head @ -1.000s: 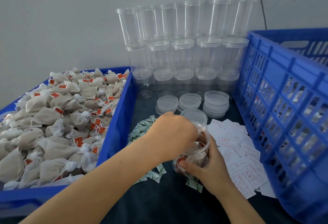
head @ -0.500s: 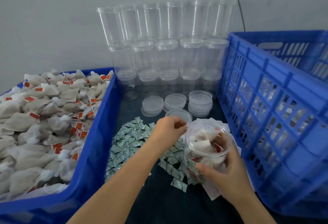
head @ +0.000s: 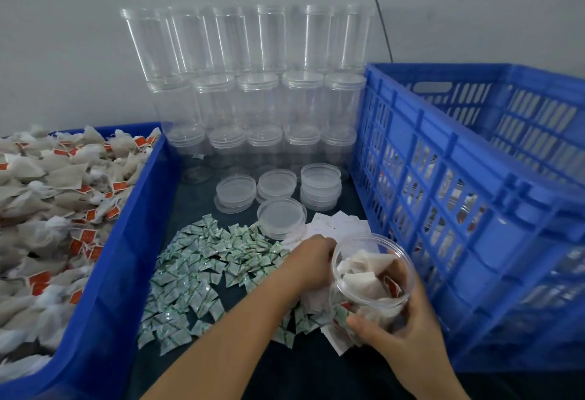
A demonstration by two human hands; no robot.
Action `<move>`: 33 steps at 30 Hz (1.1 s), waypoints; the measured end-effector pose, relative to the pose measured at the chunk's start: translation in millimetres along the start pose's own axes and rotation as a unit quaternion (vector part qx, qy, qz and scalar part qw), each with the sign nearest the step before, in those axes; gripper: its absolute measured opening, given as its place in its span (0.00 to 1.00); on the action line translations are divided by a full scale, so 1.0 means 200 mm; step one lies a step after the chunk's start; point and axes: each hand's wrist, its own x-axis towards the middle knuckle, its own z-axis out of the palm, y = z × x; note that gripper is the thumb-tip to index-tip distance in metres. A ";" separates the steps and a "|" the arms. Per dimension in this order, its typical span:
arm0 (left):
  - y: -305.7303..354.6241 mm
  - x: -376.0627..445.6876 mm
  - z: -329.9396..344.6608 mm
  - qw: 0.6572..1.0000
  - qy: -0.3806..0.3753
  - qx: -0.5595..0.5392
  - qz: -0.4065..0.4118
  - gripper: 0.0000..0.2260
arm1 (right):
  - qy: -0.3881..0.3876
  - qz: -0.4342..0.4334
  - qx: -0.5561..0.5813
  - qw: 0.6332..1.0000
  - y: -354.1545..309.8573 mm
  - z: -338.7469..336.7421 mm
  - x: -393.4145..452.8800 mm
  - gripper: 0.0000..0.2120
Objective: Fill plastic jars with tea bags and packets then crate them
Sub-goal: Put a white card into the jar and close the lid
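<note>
Now the right hand (head: 408, 333) grips the jar (head: 373, 276), left hand (head: 311, 262) just beside.

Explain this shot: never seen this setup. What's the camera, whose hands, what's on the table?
There is no robot. A person wears a wide-angle head camera looking down at their own hands. The right hand grips an open clear jar partly filled with tea bags. The left hand reaches down beside the jar onto white paper slips; what it pinches is hidden. On the dark table: a spread of small green-white packets, loose clear lids, and stacked empty jars against the wall. A blue bin of tea bags sits left, a blue crate right.
</note>
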 end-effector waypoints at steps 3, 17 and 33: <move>0.00 0.01 -0.01 0.999 0.018 -0.046 -0.012 0.03 | 0.000 0.000 -0.002 1.000 0.00 0.00 0.00 0.43; 0.03 0.02 -0.07 0.998 0.038 -0.040 -0.017 0.07 | -0.008 -0.013 -0.016 1.000 0.02 -0.01 -0.02 0.44; 0.01 -0.11 -0.36 0.970 0.154 -0.182 -0.052 0.02 | -0.014 -0.004 -0.009 1.000 0.02 0.01 0.02 0.39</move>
